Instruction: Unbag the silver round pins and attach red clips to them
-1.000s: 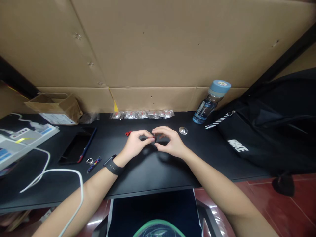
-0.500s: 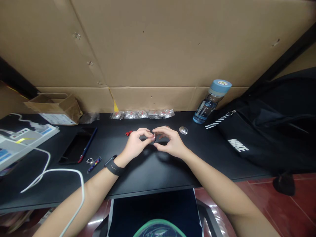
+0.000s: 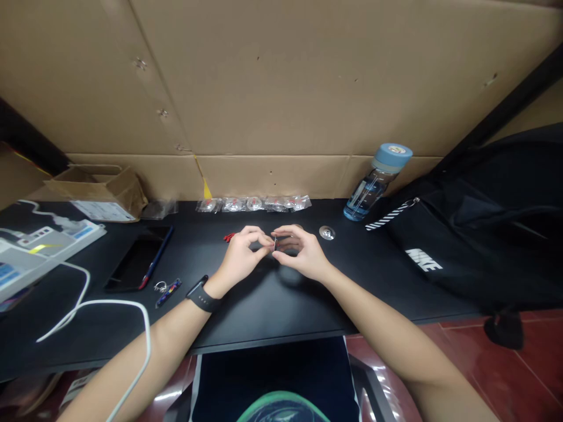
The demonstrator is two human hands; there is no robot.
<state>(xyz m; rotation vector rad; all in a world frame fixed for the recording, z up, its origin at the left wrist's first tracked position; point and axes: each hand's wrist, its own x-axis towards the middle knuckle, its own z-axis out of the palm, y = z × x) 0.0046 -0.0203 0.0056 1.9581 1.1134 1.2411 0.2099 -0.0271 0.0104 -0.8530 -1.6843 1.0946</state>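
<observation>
Your left hand [image 3: 244, 252] and right hand [image 3: 304, 252] pinch a thin, edge-on piece [image 3: 275, 242] between them, above the black table [image 3: 264, 305]. Red bits [image 3: 229, 237] lie just beside your left hand, and a metal disc [image 3: 326, 232] lies to the right of your right hand, near the bottle [image 3: 372, 183].

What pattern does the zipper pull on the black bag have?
The zipper pull has black and white diagonal stripes, best seen in the head view.

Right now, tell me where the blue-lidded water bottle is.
In the head view, the blue-lidded water bottle stands on the right side, near the back of the black table, just left of the black Nike bag.
</observation>
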